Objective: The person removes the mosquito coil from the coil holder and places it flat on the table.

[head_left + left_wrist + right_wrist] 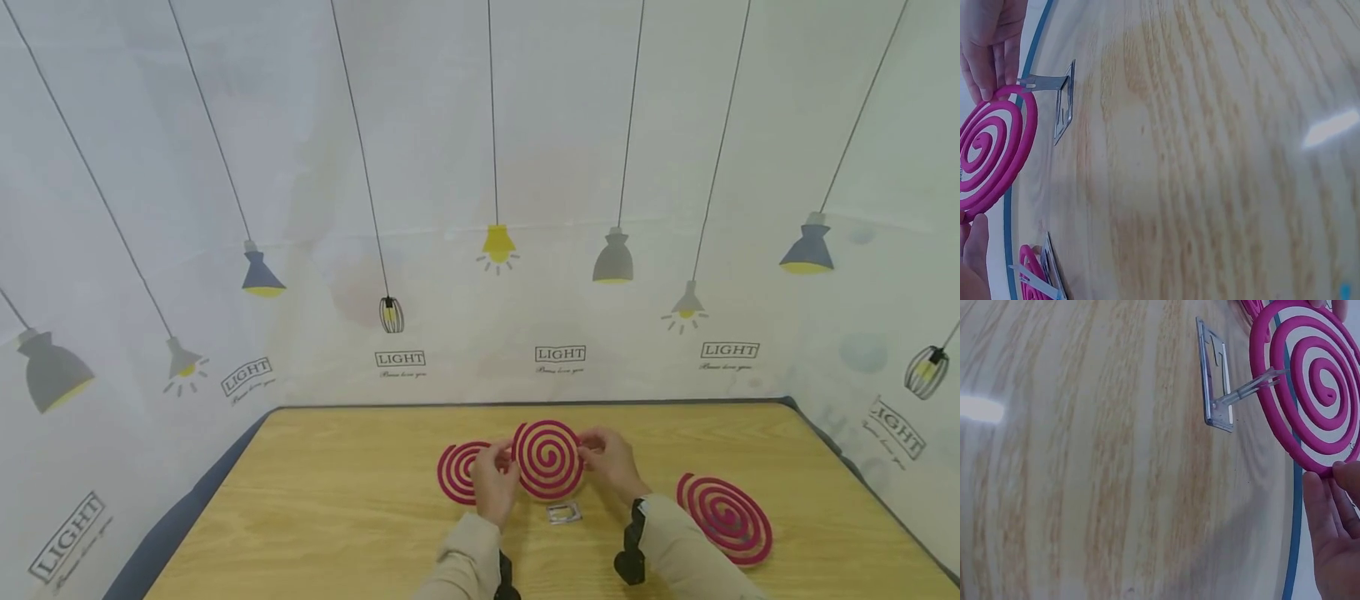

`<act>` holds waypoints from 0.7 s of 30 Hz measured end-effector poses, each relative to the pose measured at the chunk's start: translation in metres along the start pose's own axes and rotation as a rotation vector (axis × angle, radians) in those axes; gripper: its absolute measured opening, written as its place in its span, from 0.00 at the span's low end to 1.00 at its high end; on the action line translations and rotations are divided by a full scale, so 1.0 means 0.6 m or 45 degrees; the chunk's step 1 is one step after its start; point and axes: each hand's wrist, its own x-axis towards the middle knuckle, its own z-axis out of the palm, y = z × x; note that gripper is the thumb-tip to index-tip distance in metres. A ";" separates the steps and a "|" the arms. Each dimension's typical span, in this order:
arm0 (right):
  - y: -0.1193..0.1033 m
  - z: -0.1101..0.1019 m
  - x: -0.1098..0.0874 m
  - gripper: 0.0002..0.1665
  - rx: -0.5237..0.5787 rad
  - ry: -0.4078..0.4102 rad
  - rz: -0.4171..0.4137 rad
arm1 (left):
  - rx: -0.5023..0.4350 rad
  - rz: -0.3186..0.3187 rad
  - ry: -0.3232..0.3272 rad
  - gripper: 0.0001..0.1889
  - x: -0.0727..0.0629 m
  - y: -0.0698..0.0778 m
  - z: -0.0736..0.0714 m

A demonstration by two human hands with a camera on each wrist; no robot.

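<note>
Item 1: magenta spiral coil [551,457], one, raised off the surface between the two hands, its face turned toward the head view.

Item 2: left hand [495,479], grip pinching the coil at its left edge; fingertips and thumb on the rim.

Item 3: right hand [611,458], grip likewise pinching the rim, on the opposite side.

Item 4: metal stand [1215,414], flat rectangular frame with one upturned prong, on the surface below the coil. The prong tip overlaps the coil's outer rings in the right wrist view; whether they touch cannot be told.

Item 5: left-hand coil [453,473], same colour and form, just beside the left hand and partly covered by it; a second stand [1041,284] shows with it.

Item 6: right-hand coil [725,514], matching, beyond the right forearm.

Item 7: surface [322,500], pale wood grain, dark blue edging.

Item 8: light sleeves [468,554] and a black wrist device [633,533] on the right arm.

Item 9: white backdrop [450,125], printed with hanging lamps and "LIGHT".
</note>
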 end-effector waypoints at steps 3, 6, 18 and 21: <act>0.007 -0.001 -0.002 0.06 0.000 -0.010 -0.024 | -0.019 0.019 -0.001 0.17 -0.004 -0.001 0.000; 0.001 0.000 -0.003 0.08 -0.040 -0.006 0.054 | -0.037 0.003 -0.009 0.17 -0.006 -0.002 0.003; 0.009 -0.004 -0.006 0.11 -0.181 -0.024 0.156 | 0.030 0.040 -0.061 0.17 -0.015 -0.006 0.013; 0.014 -0.004 -0.006 0.11 -0.188 -0.012 0.143 | 0.034 0.054 -0.063 0.17 -0.015 -0.007 0.014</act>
